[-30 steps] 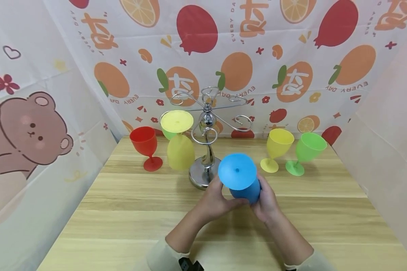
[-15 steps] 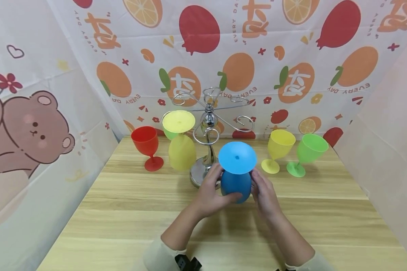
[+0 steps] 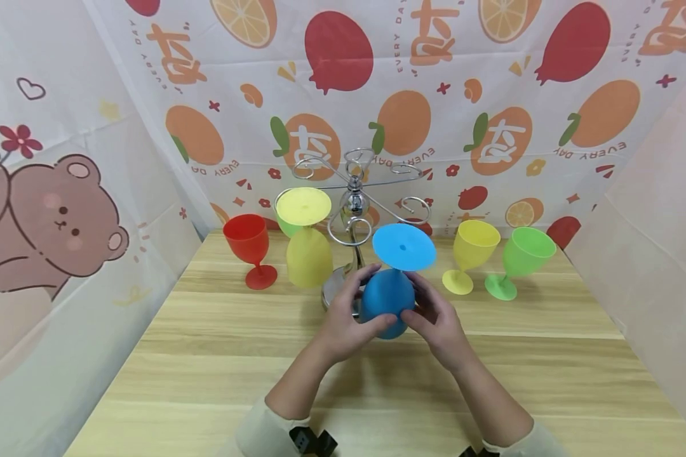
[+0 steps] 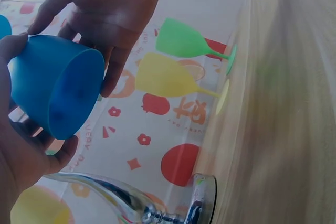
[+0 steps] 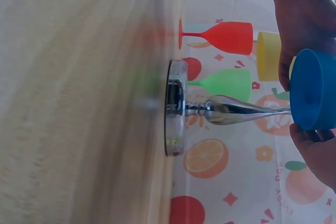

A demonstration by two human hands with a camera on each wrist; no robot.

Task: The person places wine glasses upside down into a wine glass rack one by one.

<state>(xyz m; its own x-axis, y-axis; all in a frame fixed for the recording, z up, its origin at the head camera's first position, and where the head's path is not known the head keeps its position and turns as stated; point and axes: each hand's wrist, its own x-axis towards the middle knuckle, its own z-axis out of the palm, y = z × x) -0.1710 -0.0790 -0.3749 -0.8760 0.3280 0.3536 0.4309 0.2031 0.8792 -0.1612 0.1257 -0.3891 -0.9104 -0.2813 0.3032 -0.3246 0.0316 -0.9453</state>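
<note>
A blue plastic goblet [image 3: 387,301] is held upside down above the table, its round foot [image 3: 404,247] uppermost and tilted. My left hand [image 3: 345,327] grips the bowl from the left, thumb across the near side. From the right, my right hand [image 3: 441,327] holds the same bowl with thumb and fingers. In the left wrist view the open mouth of the blue goblet [image 4: 76,95] shows between both hands. Just behind stands a chrome rack [image 3: 354,200] with curled wire arms. An upside-down yellow goblet [image 3: 309,257] hangs in a left arm of it.
A red goblet [image 3: 247,238] stands upright at the left. Partly hidden behind the hanging one is a green goblet [image 5: 231,84]. At the right, an upright yellow goblet [image 3: 476,244] and another green goblet [image 3: 527,252] stand on the wooden table [image 3: 206,381]. Printed cloth hangs behind.
Both hands have raised the blue goblet and brought it slightly left, nearer the rack. Its foot now tilts to the right. The right thumb has come onto the bowl's near side.
</note>
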